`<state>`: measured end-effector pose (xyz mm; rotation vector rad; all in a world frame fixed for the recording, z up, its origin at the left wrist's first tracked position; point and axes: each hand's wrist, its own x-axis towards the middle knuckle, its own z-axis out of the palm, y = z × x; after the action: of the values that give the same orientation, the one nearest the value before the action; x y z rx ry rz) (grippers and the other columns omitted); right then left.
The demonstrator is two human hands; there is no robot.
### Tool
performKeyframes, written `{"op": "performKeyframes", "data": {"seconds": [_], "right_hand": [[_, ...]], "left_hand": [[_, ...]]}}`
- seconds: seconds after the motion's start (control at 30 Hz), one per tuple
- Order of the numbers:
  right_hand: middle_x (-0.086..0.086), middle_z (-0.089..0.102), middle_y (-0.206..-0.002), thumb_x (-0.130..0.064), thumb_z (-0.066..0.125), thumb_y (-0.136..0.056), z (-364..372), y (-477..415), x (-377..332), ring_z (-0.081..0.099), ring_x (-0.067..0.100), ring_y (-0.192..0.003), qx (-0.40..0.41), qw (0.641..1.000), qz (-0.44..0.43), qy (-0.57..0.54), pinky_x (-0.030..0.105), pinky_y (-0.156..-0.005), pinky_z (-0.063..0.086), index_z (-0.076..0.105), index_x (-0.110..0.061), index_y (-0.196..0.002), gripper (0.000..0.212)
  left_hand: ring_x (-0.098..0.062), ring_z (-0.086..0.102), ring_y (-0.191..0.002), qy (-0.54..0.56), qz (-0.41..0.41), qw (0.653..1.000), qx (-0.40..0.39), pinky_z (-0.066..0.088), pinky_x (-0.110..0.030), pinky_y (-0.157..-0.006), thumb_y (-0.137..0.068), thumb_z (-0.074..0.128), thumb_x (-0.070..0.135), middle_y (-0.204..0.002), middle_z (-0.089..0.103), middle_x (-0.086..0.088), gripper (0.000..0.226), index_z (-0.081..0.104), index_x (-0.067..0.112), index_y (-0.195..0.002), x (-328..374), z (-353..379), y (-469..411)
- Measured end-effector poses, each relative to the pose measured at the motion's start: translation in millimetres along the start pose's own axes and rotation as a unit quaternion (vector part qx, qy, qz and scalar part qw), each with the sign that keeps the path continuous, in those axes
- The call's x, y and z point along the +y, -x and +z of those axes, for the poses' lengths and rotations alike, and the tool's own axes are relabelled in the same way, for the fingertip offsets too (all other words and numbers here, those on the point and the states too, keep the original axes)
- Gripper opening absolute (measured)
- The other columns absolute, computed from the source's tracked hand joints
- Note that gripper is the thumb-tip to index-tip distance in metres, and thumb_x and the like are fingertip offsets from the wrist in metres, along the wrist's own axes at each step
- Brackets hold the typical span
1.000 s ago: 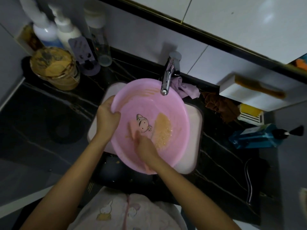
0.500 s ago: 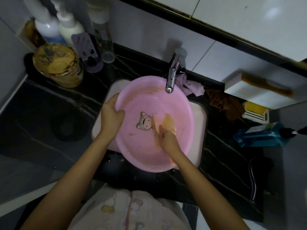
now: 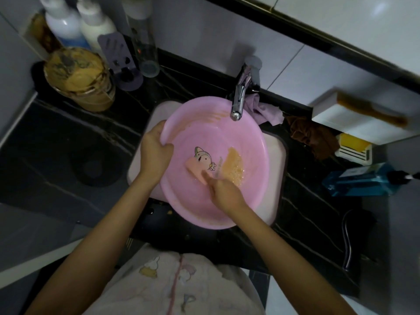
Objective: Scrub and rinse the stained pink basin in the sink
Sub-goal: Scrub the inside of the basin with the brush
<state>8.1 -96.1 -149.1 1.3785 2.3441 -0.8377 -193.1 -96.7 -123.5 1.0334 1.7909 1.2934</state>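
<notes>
Basin [image 3: 250,196], tilted in sink [image 3: 276,155]: our left hand [image 3: 154,151] clenches its rim to steady it. Sponge [image 3: 193,168]: our right hand [image 3: 225,189] scrubs with it; we cannot tell its grip.

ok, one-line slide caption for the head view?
Left hand grips the pink basin in the sink; right hand presses a peach sponge inside it.

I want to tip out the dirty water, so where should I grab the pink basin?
Grip the basin by its left rim, from the left, as the left hand does: that rim stands clear of the sink, while the tap crowds the back edge.
</notes>
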Motion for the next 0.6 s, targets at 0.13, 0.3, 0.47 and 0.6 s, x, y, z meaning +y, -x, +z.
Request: {"op": "performKeyframes", "data": {"seconds": [0.13, 0.3, 0.47, 0.6], "right_hand": [[0.016, 0.060, -0.095, -0.012, 0.038, -0.098, 2, 19, 18, 0.059, 0.026, -0.086, -0.067, 0.998, 0.005, 0.007, 0.031, -0.072, 0.046, 0.034, -0.028, -0.145, 0.050], [0.019, 0.060, -0.088, -0.011, 0.038, -0.096, 2, -8, 6, 0.062, 0.031, -0.084, -0.011, 0.999, 0.005, -0.045, 0.041, -0.075, 0.050, 0.030, -0.026, -0.147, 0.054], [0.009, 0.051, -0.076, -0.008, 0.039, -0.093, 7, 22, -6, 0.054, 0.020, -0.072, -0.072, 0.996, -0.015, -0.053, 0.037, -0.071, 0.049, 0.030, -0.025, -0.147, 0.057], [0.016, 0.057, -0.079, -0.005, 0.039, -0.092, 5, -16, -10, 0.058, 0.027, -0.073, 0.006, 0.998, -0.019, -0.055, 0.038, -0.066, 0.046, 0.027, -0.024, -0.149, 0.061]], "left_hand": [[-0.005, 0.064, -0.089, 0.001, -0.008, 1.000, 0.007, 0.055, -0.020, -0.073, -0.073, 0.051, -0.013, -0.096, 0.067, 0.010, 0.055, 0.064, 0.026, -0.111, -1, 1, -2], [-0.001, 0.063, -0.089, -0.001, -0.004, 1.000, 0.003, 0.054, -0.017, -0.074, -0.073, 0.051, -0.013, -0.095, 0.066, 0.013, 0.057, 0.063, 0.027, -0.111, -3, 2, -2], [-0.005, 0.064, -0.091, 0.002, -0.007, 1.000, 0.009, 0.055, -0.019, -0.074, -0.075, 0.054, -0.011, -0.099, 0.068, 0.007, 0.053, 0.064, 0.023, -0.114, -7, 2, -2], [-0.008, 0.064, -0.092, -0.007, -0.011, 1.000, 0.006, 0.053, -0.015, -0.073, -0.074, 0.051, -0.013, -0.100, 0.067, 0.004, 0.054, 0.063, 0.020, -0.115, -8, 1, -3]]}}
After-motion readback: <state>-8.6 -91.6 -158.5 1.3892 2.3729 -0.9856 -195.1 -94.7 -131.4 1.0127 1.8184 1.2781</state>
